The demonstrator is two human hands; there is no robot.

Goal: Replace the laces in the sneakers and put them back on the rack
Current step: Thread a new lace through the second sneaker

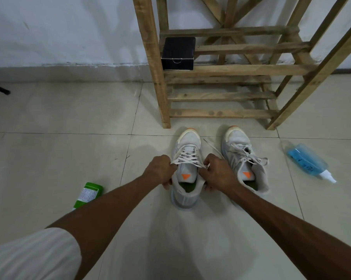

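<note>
**Sneaker (188,140) on the floor before the rack (221,96), both hands on its lace**

Head view: the sneaker stands on the tiled floor (59,122) at lower centre of the frame, with its toe toward the rack. Its lace (187,156) criss-crosses over the tongue. The left hand (160,170) sits at the sneaker's left edge, fingers curled tight round one end of the lace. The right hand (219,172) sits at the right edge, fingers curled, pinching the other end. A loose tail of lace runs from it up toward the centre of the frame. A second sneaker (241,144) stands just to the right, not touching the first, its lace in a slack tangle.

The rack fills the upper centre and right. A black box (178,53) rests on a shelf at its left side. A green bottle (88,195) lies at lower left, partly hidden by the left forearm. A blue spray bottle (306,160) lies at the right edge. A white sleeve (33,255) fills the lower left corner.
</note>
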